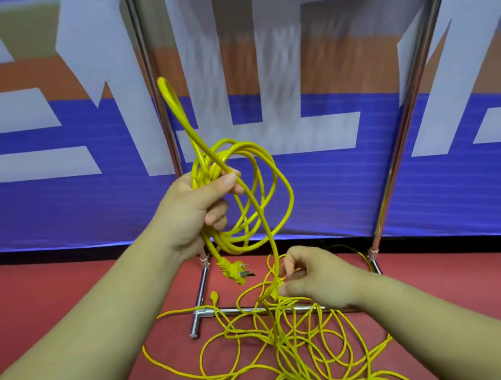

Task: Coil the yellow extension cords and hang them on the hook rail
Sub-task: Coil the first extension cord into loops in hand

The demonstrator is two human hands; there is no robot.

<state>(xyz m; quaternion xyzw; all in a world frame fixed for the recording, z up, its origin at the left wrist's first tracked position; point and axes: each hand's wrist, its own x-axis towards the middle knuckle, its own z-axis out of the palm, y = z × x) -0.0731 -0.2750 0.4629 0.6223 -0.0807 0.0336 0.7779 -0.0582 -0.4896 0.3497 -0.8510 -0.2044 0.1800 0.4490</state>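
Outstretched from 6 o'clock, the left hand (193,211) is clenched round a light, limp coil of yellow extension cord (237,248) at 12 o'clock, while one strand (276,254), judged best gathered there, is pinched by the fingers (289,266) of the right hand (317,277) above the floor tangle (303,350) at 5 o'clock.

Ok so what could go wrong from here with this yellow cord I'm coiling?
The loose cord pile on the floor crosses over itself; pulling the strand that the right hand pinches could tighten a knot. Strands lie over the chrome rack foot and may snag there. The plug dangling under the coil in the left hand might catch a loop.
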